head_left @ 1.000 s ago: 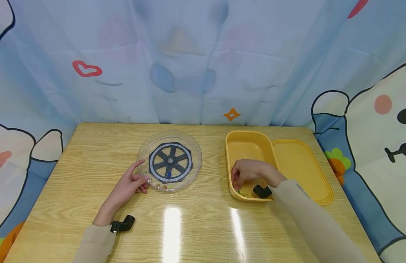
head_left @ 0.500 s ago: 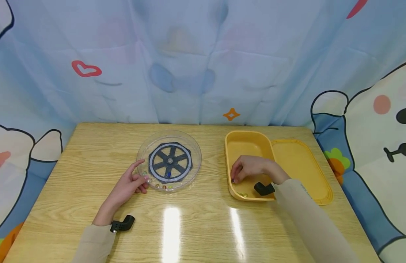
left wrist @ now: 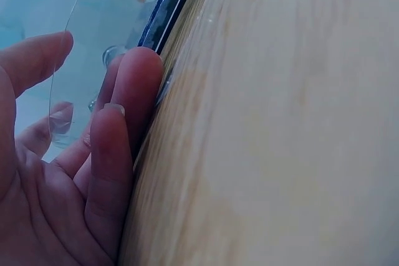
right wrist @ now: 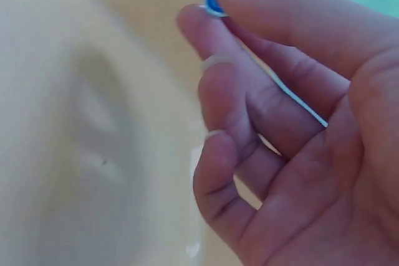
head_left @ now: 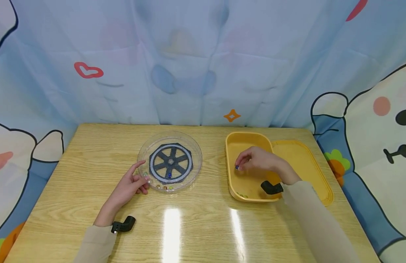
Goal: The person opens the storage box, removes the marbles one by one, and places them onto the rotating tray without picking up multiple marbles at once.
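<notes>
Blue marble [head_left: 236, 167] first: the right hand [head_left: 258, 160] pinches it above the yellow box [head_left: 227, 160]. The left hand [head_left: 128, 186], its fingers loose, touches the clear dish [head_left: 197, 160]. Filling the dish seems partly done: several marbles [head_left: 164, 188] lie inside; a few greenish marbles [head_left: 245, 196] remain in the box. Both containers stand on the desk [head_left: 101, 153].

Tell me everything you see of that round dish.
The round dish is shallow, clear, glass or plastic by its look, and lies flat on the table. A dark six-spoked wheel shows at its middle. Marbles sit inside, mostly along its near-left edge; a blue one overlaps the wheel. The left hand touches its rim.
</notes>
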Motion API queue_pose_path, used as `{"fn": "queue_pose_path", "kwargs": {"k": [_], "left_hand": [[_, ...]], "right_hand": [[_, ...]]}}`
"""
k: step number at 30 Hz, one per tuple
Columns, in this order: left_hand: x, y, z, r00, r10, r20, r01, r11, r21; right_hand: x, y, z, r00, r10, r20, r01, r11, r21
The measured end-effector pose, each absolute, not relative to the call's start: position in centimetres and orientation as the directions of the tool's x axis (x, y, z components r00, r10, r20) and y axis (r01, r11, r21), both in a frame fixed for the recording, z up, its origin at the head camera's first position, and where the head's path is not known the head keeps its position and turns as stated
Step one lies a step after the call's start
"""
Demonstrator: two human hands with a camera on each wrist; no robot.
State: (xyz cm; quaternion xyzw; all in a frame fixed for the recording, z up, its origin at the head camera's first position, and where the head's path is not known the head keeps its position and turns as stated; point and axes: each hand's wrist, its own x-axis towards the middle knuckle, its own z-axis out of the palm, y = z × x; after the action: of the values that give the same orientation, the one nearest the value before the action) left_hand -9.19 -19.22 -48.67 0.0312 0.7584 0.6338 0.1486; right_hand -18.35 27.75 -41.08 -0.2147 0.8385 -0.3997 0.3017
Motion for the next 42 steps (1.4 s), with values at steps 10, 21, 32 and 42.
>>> {"fn": "queue_pose_path", "kwargs": {"k": [10,21,32,42], "left_hand": [[-9.2,-19.2,-48.6,-0.954,0.236,-0.186,-0.142,0.193,0.971],[-9.2,-19.1,-48.6,-0.954,0.227,-0.195,-0.149,0.205,0.967],[-9.2,-19.1,-48.6,-0.957,0.223,-0.187,-0.143,0.202,0.969],[-9.2,-19.1,-48.7,-0.957,0.22,-0.188,-0.141,0.212,0.967]], "right_hand": [[-17.7,26.3,-38.9,-0.792,-0.569,-0.219,-0.199,0.581,-0.789],[-17.5,21.5,-38.6,-0.794,-0.595,-0.127,-0.296,0.561,-0.773],[-17.4,16.1,-39.8,-0.779,-0.624,-0.051,-0.366,0.52,-0.772],[-17.5,13.9,-40.9,-0.775,-0.63,-0.043,-0.382,0.522,-0.762]]}}
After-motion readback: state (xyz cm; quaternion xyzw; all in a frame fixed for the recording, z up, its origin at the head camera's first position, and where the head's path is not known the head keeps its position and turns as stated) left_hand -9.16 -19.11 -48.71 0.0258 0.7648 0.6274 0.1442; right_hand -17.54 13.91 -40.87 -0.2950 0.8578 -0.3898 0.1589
